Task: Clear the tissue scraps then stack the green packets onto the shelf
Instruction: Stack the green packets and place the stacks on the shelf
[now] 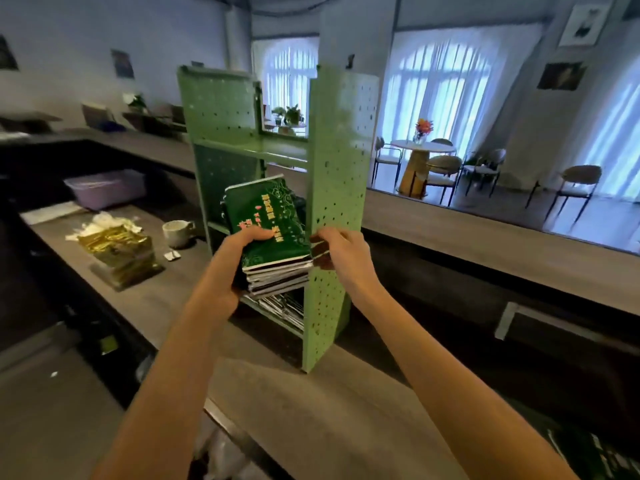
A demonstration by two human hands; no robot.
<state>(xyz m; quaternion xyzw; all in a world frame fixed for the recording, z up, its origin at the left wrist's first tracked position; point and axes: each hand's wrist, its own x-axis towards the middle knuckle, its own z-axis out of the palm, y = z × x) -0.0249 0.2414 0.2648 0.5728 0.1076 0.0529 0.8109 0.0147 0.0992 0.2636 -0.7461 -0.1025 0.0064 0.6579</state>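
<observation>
While the stack of green packets [270,226] is held at the open front of the green shelf [334,168], it is gripped by the left hand [223,271], thumb curled over the top, and its right edge is pinched by the right hand [341,251]. Toward the counter's [294,403] far left end, tissue scraps [100,220] are heaped behind gold packets [117,251], a mug [177,233] nearby. Chairs [578,181] are seen beyond.

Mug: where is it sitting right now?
In the head view the mug stands on the counter left of centre, just left of the green shelf and right of the gold packet stack.
</observation>
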